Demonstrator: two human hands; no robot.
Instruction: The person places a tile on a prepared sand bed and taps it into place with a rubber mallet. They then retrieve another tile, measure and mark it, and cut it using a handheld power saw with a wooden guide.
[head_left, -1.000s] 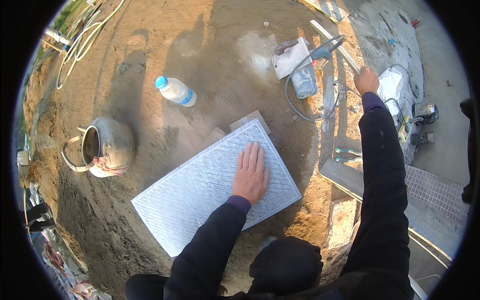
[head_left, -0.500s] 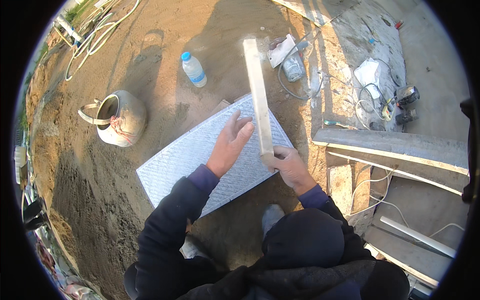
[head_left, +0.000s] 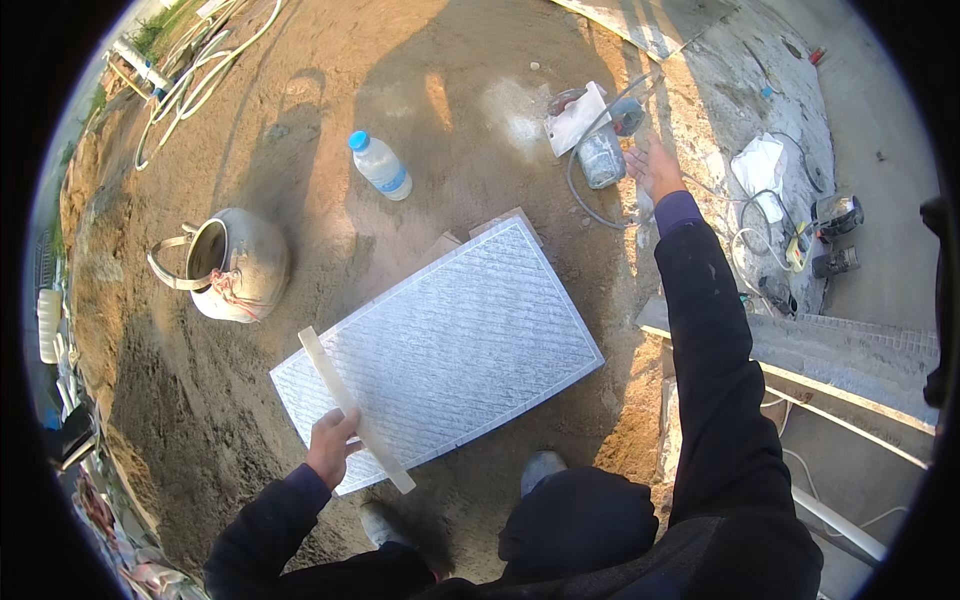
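A grey, ribbed rectangular slab [head_left: 470, 320] with a smooth pale border lies slanted on the dirt in front of me. Across its left end rests a long, pale straight strip [head_left: 328, 365], its near end jutting past the slab's edge. My left hand [head_left: 334, 446] is closed on the strip's near half. Far to the right, my right hand [head_left: 655, 168] is stretched out, fingers apart, right beside a dusty power tool [head_left: 600, 160] with a grey cable. That tool lies on the ground, partly covered by a white sheet [head_left: 576, 120].
Beyond the slab stands a water bottle [head_left: 382, 168] with a blue cap. A dented metal kettle [head_left: 245, 265] sits at left, a coiled hose [head_left: 190, 90] farther back. Another cabled tool [head_left: 835, 215] and a white bag [head_left: 760, 175] lie right. A ledge [head_left: 840, 355] borders the right.
The strip, held upright in my right hand before, now lies across the slab's left end in my left hand. My right hand has let go and moved far right to the power tool.
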